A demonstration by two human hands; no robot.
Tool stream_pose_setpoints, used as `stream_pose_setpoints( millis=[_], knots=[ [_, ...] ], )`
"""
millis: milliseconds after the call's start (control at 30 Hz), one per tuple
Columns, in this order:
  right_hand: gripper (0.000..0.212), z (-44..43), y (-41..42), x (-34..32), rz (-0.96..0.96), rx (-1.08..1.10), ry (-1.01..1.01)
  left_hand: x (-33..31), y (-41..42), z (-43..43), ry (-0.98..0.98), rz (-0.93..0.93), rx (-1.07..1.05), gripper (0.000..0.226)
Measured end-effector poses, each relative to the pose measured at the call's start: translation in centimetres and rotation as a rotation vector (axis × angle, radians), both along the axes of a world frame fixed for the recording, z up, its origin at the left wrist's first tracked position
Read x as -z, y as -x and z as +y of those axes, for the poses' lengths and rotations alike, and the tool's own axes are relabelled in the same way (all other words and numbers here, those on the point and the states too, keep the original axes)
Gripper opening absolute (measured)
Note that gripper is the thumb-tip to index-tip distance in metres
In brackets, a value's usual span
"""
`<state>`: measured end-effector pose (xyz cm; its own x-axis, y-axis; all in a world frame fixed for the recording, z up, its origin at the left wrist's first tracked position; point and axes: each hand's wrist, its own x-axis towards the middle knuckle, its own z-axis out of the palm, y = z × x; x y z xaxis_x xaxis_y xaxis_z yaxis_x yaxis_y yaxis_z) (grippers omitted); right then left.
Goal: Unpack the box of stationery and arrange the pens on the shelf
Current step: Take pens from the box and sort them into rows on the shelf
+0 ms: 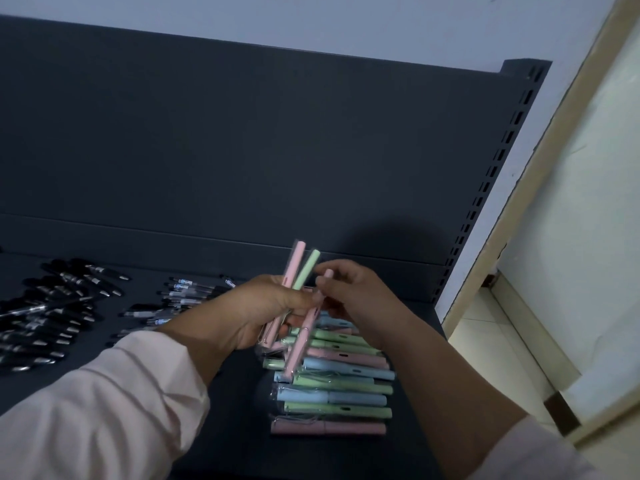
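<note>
the left hand grips a wrapped pink pen and a green pen together, both slanting up and to the right above the fist. the right hand pinches a second pink pen near its upper end. it leans the same way, its lower end over a pile of pastel pens in pink, green and blue, lying crosswise on the dark shelf. left of the pile lie clear-barrelled pens, and farther left black pens. a pale sleeve covers the left forearm.
</note>
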<state>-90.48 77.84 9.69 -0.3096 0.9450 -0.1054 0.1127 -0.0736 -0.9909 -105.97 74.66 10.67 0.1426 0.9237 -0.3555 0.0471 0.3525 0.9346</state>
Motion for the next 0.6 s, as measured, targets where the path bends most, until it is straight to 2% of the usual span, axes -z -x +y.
stream_pose_setpoints(
  millis=[133, 267, 367, 400, 467, 600],
  knots=[
    [0.010, 0.7, -1.6, 0.9, 0.102, 0.225, 0.125, 0.3, 0.3, 0.4, 0.115, -0.062, -0.150, 0.013],
    [0.009, 1.4, -3.3, 2.2, 0.111, 0.398, 0.216, 0.0, 1.1, 0.3, 0.180, -0.099, -0.154, 0.017],
    [0.010, 1.2, -3.6, 2.8, -0.243, 0.388, 0.054, 0.2, 1.3, 0.1, 0.203, -0.087, -0.062, 0.020],
    [0.008, 0.9, -3.5, 2.6, -0.310, 0.375, -0.009, 0.3, 1.2, 0.1, 0.199, -0.074, -0.030, 0.020],
    [0.004, 0.5, -2.8, 1.7, -0.289, 0.335, -0.104, 0.4, 1.0, 0.0, 0.175, -0.025, 0.026, 0.019],
    [0.014, -0.4, -1.2, -0.7, -0.119, 0.136, -0.189, 0.2, 0.1, -0.3, 0.167, 0.069, 0.161, 0.027]
  ],
)
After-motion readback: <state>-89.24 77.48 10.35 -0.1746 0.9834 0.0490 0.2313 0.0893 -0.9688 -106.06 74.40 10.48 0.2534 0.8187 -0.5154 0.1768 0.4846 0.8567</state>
